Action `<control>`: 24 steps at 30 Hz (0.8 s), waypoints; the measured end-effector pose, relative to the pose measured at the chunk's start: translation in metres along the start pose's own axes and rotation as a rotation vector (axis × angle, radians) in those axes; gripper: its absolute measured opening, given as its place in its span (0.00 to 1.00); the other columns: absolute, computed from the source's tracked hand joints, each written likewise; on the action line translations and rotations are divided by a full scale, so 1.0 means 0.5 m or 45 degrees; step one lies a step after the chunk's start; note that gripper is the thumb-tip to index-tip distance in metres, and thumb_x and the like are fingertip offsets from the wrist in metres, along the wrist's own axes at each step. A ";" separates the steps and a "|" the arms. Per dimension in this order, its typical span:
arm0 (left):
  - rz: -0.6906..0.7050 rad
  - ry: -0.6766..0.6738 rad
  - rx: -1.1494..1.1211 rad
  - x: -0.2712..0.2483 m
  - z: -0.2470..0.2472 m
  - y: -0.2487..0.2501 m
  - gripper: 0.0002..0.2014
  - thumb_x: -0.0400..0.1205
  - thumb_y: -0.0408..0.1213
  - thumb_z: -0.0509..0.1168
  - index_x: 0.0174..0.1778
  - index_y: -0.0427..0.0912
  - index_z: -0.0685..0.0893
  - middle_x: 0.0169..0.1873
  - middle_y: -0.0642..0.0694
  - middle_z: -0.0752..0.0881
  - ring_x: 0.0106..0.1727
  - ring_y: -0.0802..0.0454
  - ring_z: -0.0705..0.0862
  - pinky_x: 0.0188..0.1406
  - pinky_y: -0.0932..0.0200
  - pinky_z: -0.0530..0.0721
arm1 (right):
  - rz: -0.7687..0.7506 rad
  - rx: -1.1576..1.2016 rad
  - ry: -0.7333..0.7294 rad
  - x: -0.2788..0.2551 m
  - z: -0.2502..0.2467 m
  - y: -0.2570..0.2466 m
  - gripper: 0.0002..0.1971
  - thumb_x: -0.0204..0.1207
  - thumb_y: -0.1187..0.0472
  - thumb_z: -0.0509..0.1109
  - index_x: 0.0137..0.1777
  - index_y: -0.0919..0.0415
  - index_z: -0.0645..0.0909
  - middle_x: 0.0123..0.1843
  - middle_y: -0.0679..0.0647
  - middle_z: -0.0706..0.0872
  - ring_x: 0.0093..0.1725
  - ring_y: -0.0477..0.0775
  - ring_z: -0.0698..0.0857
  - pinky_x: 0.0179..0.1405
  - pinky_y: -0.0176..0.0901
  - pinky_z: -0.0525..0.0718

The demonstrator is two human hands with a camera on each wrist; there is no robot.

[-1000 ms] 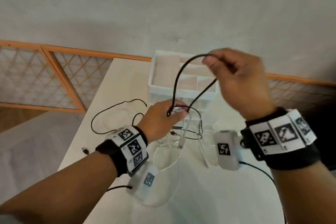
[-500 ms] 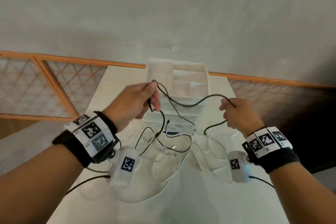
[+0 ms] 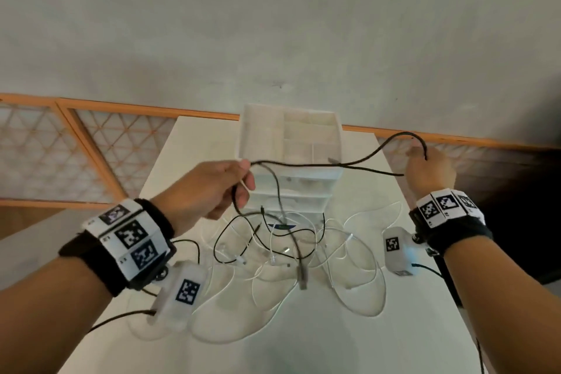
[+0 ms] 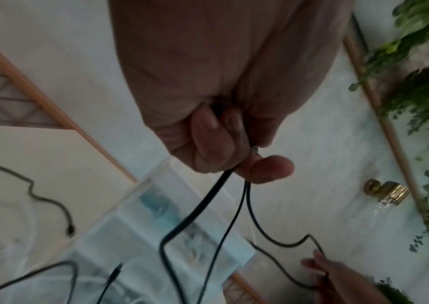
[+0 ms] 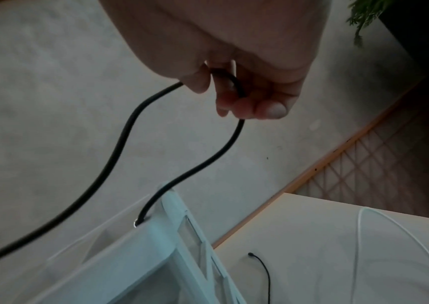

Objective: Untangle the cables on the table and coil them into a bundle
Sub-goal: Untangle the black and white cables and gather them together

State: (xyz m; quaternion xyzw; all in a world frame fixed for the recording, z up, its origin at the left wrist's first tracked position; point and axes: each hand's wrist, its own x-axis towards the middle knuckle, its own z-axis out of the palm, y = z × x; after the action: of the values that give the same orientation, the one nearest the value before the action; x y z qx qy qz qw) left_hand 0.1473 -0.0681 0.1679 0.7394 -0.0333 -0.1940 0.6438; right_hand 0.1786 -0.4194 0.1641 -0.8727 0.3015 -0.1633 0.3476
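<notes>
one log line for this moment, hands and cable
left hand: grips black cable | right hand: grips same cable, held out between hands | white cables: tangled on table

Both forearms reach forward, raised well apart, each wrist wearing a black band with square-patterned white tags. The left hand [image 3: 209, 191] sits at about 10 o'clock from the view's centre, knuckles up, fingers [image 4: 208, 139] curled and thumb pressed in, pinching closed. The right hand [image 3: 429, 171] is at 3 o'clock, back toward the camera, its fingers [image 5: 236, 96] curled in a grip.
</notes>
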 end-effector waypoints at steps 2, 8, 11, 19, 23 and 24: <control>-0.075 0.003 0.031 0.003 0.007 -0.028 0.20 0.89 0.50 0.56 0.41 0.39 0.84 0.26 0.43 0.81 0.22 0.53 0.59 0.24 0.60 0.53 | -0.007 0.067 0.097 0.001 -0.001 -0.011 0.23 0.89 0.50 0.52 0.70 0.66 0.78 0.67 0.69 0.83 0.68 0.71 0.79 0.62 0.53 0.74; -0.105 0.291 0.046 0.021 -0.001 -0.059 0.20 0.89 0.48 0.58 0.37 0.39 0.82 0.26 0.46 0.81 0.19 0.57 0.61 0.16 0.66 0.58 | -0.019 0.228 0.340 -0.004 -0.010 -0.025 0.19 0.88 0.48 0.53 0.62 0.60 0.79 0.51 0.66 0.84 0.46 0.63 0.74 0.44 0.47 0.67; -0.100 0.434 0.057 0.026 -0.020 -0.060 0.19 0.88 0.48 0.60 0.36 0.40 0.81 0.27 0.49 0.75 0.21 0.56 0.62 0.16 0.65 0.60 | 0.070 0.093 0.315 -0.007 0.001 -0.002 0.18 0.87 0.48 0.52 0.63 0.55 0.79 0.58 0.66 0.86 0.53 0.70 0.80 0.46 0.49 0.67; -0.047 0.310 0.203 0.021 -0.011 -0.045 0.20 0.87 0.47 0.62 0.34 0.39 0.82 0.23 0.51 0.74 0.19 0.58 0.63 0.16 0.66 0.60 | 0.079 0.003 0.018 -0.006 0.058 0.042 0.17 0.87 0.55 0.55 0.69 0.54 0.79 0.66 0.65 0.84 0.64 0.69 0.80 0.54 0.51 0.73; 0.012 0.287 0.167 0.032 0.033 -0.034 0.18 0.88 0.43 0.61 0.38 0.37 0.86 0.24 0.52 0.78 0.21 0.56 0.65 0.16 0.65 0.62 | -0.073 -0.010 -0.245 -0.006 0.070 0.028 0.37 0.77 0.61 0.66 0.85 0.48 0.57 0.82 0.59 0.66 0.71 0.63 0.78 0.63 0.49 0.76; 0.032 0.279 0.147 0.034 0.041 -0.030 0.17 0.89 0.42 0.60 0.41 0.36 0.87 0.25 0.52 0.79 0.21 0.56 0.66 0.16 0.66 0.63 | -0.111 -0.047 -0.242 -0.015 0.070 0.025 0.41 0.72 0.61 0.68 0.85 0.47 0.56 0.81 0.59 0.67 0.67 0.62 0.81 0.58 0.47 0.78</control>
State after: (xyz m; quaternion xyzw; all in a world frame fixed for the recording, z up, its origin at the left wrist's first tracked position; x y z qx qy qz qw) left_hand 0.1533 -0.0898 0.1471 0.7917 0.0168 -0.1018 0.6022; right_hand 0.1850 -0.4040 0.1302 -0.9028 0.2320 -0.0890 0.3510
